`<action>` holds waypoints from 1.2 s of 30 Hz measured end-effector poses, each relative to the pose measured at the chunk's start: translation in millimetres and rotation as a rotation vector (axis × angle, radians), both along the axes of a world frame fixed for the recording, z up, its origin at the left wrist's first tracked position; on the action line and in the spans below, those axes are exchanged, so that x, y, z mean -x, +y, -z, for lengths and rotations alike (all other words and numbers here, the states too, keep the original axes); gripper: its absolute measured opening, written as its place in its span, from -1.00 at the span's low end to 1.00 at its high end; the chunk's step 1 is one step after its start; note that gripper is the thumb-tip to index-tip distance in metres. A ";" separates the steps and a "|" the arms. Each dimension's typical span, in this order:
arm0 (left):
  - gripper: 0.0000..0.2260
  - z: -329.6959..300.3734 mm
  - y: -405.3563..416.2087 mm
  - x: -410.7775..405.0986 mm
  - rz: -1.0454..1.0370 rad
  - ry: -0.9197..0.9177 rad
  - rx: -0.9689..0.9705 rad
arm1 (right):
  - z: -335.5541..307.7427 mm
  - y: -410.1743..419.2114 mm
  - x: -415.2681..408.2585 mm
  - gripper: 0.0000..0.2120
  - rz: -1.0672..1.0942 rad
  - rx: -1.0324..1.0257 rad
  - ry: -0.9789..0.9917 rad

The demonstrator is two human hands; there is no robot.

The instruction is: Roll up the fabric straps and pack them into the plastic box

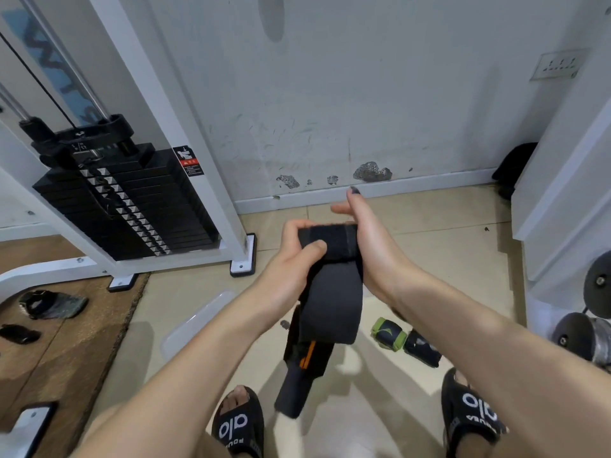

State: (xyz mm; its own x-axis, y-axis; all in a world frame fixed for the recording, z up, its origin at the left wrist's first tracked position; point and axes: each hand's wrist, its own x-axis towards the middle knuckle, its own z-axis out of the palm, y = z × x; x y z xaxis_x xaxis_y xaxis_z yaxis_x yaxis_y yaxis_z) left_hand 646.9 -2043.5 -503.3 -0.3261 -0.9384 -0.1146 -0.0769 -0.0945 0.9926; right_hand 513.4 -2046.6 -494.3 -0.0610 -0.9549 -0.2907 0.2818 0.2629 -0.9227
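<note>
Weight machine (125, 206): big, white frame, black plates, stands on the left.
Floor (446, 259): pale tiles.
Black strap (330, 292): up in the air between both hands, its long end hangs down.
Left hand (294, 259): its grip pinches the strap's rolled top, thumb in front.
Right hand (367, 239): flat, fingers straight, pressed on the roll's side.
Rolled straps (405, 340): two on the floor.

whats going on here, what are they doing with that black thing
A person stands over a tiled gym floor, rolling up a black fabric strap. The left hand grips the rolled end with fingers and thumb, while the right hand lies flat against its side. The loose tail hangs toward the floor. A green-and-black rolled strap lies on the floor, and a clear plastic lid or box lies under the left forearm.
</note>
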 end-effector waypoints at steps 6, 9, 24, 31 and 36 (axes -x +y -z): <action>-0.81 -9.0 -13.2 -18.0 -0.060 0.067 0.091 | 4.3 0.7 8.3 -0.56 -0.203 0.048 0.149; -0.81 -12.7 -15.3 -23.1 -0.056 0.015 0.185 | 1.3 1.2 10.4 -0.66 -0.200 0.131 0.246; -0.75 -15.6 -20.1 -32.9 -0.015 -0.104 0.093 | 1.2 0.8 16.3 -0.80 -0.168 0.316 0.176; -0.59 -13.5 -24.1 -27.8 -0.001 0.058 -0.083 | 3.2 -0.2 13.4 -0.76 -0.170 0.353 0.163; -0.76 -17.6 -22.7 -31.2 -0.070 0.089 -0.093 | 1.5 -0.3 16.7 -0.70 -0.190 0.351 0.188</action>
State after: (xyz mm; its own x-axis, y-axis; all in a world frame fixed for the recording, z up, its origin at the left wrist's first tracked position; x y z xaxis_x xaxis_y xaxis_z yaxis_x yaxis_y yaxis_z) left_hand 678.0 -2066.1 -485.7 -0.2726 -0.9460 -0.1754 0.0216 -0.1882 0.9819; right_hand 496.7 -2046.9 -495.8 0.1039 -0.9932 0.0528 0.0779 -0.0448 -0.9960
